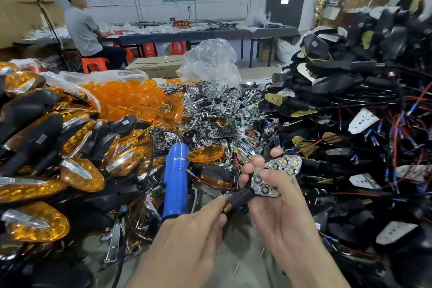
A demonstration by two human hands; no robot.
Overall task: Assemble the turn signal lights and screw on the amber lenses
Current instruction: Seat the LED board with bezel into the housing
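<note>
Chrome-faced light sits in the right hand. The fingers curl round the housing from behind and the thumb lies across the reflector, so that hand's gripping it properly. The LEDs face up and there's no lens on it yet. Its black stem angles down to the left, and the left hand pinches the brass thread at the stem's end between index finger and thumb.

Just left of the hands a blue screwdriver lies on the clutter, tip end toward the far side, with a black cord looping off behind it. A loose amber lens rests right beside its far end. A stray screw lies on the grey table near the wrists.

Going outward, the whole near left is a heap of finished lights, black bodies with amber lenses on. Farther back on the left is a big lens pile spilling out of plastic. The middle is a mound of reflectors. The right side is a tall stack of black housings, tangled in red, blue and black wires.

Way at the back there's a crumpled clear bag and a cardboard box. A person sits on an orange stool at a long bench.
</note>
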